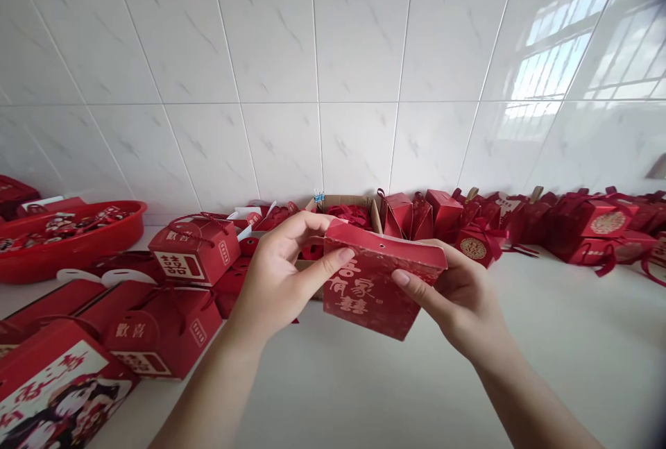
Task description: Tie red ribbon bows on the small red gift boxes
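Observation:
Both hands hold a small red paper gift box (372,289) with gold characters, raised above the white surface (562,338). My left hand (281,268) pinches its left top edge, thumb on the front face and fingers curled over the rim. My right hand (452,296) grips the right side, thumb pressed on the front and fingers behind. The box's top edge has a small punched hole and looks partly open.
Assembled red gift boxes (195,251) lie at the left, with a red plastic basin (73,244) of small items beyond. A cardboard box (351,209) of red ribbons stands against the tiled wall. More red boxes and bags (587,227) line the wall to the right.

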`<act>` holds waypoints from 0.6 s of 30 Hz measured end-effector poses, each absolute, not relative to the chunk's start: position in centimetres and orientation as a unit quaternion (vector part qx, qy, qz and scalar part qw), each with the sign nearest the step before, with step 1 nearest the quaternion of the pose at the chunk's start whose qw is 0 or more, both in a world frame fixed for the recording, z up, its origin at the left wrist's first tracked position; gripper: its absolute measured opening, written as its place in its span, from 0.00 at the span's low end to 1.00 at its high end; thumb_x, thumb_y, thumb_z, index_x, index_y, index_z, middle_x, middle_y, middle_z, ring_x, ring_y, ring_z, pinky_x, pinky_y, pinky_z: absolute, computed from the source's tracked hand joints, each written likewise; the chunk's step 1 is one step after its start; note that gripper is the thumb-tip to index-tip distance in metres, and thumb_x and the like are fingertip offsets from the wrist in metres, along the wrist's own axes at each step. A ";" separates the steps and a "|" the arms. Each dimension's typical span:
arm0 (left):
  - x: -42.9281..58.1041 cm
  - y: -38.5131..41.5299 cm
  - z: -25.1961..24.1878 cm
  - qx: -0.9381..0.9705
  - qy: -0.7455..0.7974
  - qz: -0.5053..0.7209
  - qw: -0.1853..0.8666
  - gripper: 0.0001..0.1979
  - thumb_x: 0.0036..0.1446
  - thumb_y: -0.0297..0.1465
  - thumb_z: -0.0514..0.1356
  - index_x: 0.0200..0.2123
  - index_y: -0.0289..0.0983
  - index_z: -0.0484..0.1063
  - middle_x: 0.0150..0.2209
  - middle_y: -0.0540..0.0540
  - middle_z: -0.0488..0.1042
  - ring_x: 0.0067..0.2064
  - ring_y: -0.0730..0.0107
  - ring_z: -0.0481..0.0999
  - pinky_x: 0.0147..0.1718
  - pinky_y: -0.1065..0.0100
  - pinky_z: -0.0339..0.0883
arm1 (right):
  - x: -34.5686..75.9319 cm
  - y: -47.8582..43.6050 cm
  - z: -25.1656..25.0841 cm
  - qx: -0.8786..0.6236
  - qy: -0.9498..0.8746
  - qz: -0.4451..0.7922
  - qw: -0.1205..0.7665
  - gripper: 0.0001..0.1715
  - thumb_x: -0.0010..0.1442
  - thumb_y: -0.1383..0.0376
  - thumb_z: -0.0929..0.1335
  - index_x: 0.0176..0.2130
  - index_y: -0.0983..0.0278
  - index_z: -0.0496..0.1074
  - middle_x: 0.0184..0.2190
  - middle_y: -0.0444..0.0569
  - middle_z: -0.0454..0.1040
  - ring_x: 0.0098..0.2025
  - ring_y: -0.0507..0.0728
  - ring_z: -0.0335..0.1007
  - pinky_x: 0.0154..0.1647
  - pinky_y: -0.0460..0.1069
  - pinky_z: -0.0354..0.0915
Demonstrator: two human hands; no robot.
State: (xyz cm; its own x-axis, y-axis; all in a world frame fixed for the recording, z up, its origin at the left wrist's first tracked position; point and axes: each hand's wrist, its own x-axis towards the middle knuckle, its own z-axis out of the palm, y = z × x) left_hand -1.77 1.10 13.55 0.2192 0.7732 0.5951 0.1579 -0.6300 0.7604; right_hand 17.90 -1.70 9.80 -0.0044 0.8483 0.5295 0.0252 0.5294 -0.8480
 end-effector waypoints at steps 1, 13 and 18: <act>-1.7 1.1 13.5 0.721 0.312 0.543 0.295 0.08 0.52 0.32 0.65 0.36 0.41 0.71 0.39 0.50 0.75 0.42 0.69 0.75 0.41 0.69 0.71 | 17.9 -1.7 9.8 -0.348 -0.618 0.350 0.612 0.09 0.55 0.61 0.72 0.38 0.61 0.74 0.34 0.48 0.77 0.36 0.56 0.74 0.34 0.48 0.71; -0.7 1.3 12.4 0.759 0.287 0.536 0.232 0.20 0.57 0.30 0.59 0.52 0.49 0.63 0.43 0.48 0.72 0.38 0.68 0.74 0.39 0.64 0.71 | 18.4 -0.9 9.2 -0.333 -0.590 0.412 0.610 0.14 0.54 0.59 0.72 0.40 0.62 0.76 0.35 0.50 0.79 0.35 0.58 0.75 0.35 0.52 0.73; -0.8 1.5 12.2 0.829 0.320 0.449 0.089 0.13 0.56 0.32 0.60 0.46 0.45 0.70 0.40 0.48 0.69 0.43 0.65 0.69 0.47 0.61 0.64 | 18.7 -1.1 9.4 -0.370 -0.622 0.362 0.587 0.13 0.55 0.57 0.71 0.37 0.63 0.76 0.32 0.49 0.78 0.34 0.56 0.73 0.32 0.48 0.71</act>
